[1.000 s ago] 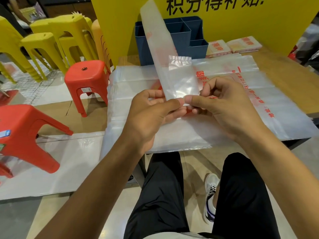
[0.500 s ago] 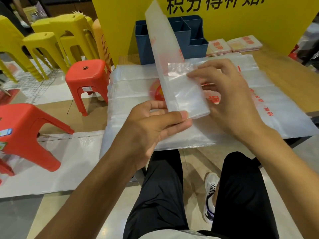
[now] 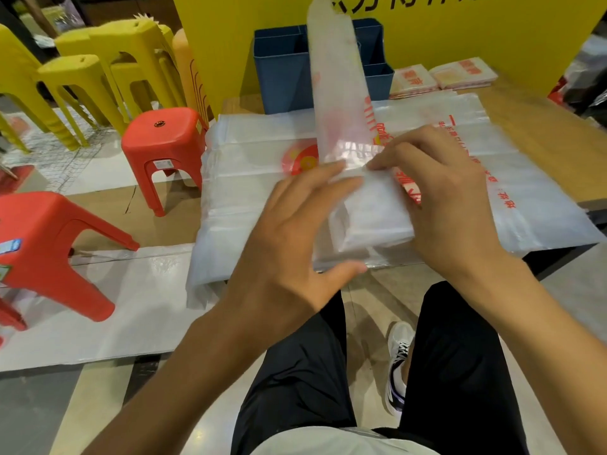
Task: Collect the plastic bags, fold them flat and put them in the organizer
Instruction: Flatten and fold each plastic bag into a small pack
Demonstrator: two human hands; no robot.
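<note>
The left hand [image 3: 289, 238] lies with fingers straight and spread over the near, folded end of a long translucent plastic bag [image 3: 341, 103], its fingertips at the fold line and its thumb out along the near edge of the folded part. The right hand [image 3: 450, 198] comes in from the other side, fingers bent over the same fold, its fingertips pressing the plastic down beside those of the left hand; whether the thumb is tucked under the fold cannot be told. Between the 2 hands the folded part shows as a thick, whitish rectangle. The rest of the bag rises from the fold as a narrow strip, tilted away from the person and carrying red print along its right edge.

Under the hands lies a stack of flat plastic bags [image 3: 512, 178] with red lettering and a round red-and-yellow mark, spread over a wooden table [image 3: 542, 126] and hanging over its near and left edges. Behind the strip, at the far edge of the table, stands a dark blue organizer [image 3: 282, 70] with several compartments. To its right lie 2 small folded bags [image 3: 446, 77] with red print, side by side. A yellow board [image 3: 460, 37] with black characters stands behind them. Left of the table are 2 red stools [image 3: 164, 139] and stacked yellow stools [image 3: 98, 67].
</note>
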